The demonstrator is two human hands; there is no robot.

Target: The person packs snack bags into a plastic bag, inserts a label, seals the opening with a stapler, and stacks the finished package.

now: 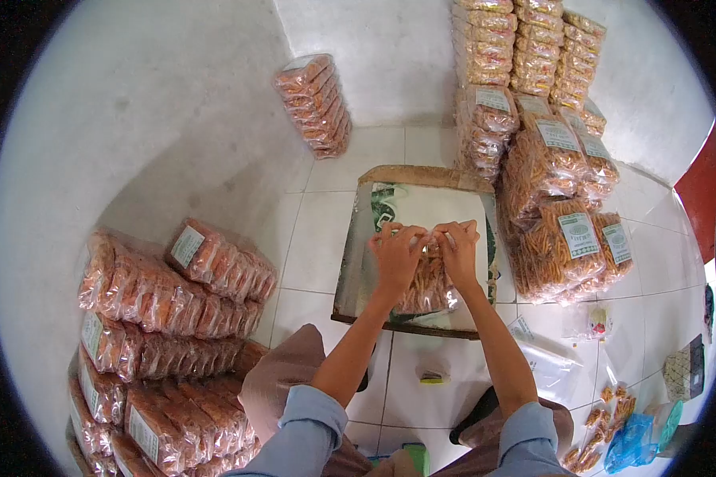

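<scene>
A clear plastic bag of brown snacks (426, 286) lies on a low worn table (477, 203) between my knees. My left hand (396, 256) pinches the bag's top edge from the left. Close beside it, my right hand (457, 253) pinches the same edge on the right, fingers curled in. The snacks sit below both hands, towards me. Part of the bag's top is hidden behind my fingers.
Packed snack bags stand in stacks at left (167, 310), by the far wall (314, 103) and at right (549, 183). Right of my leg lie clear plastic sheets (549, 358), loose snack pieces (601, 421) and a blue plastic bag (632, 441). A small yellow-labelled item (432, 376) rests on the tiles.
</scene>
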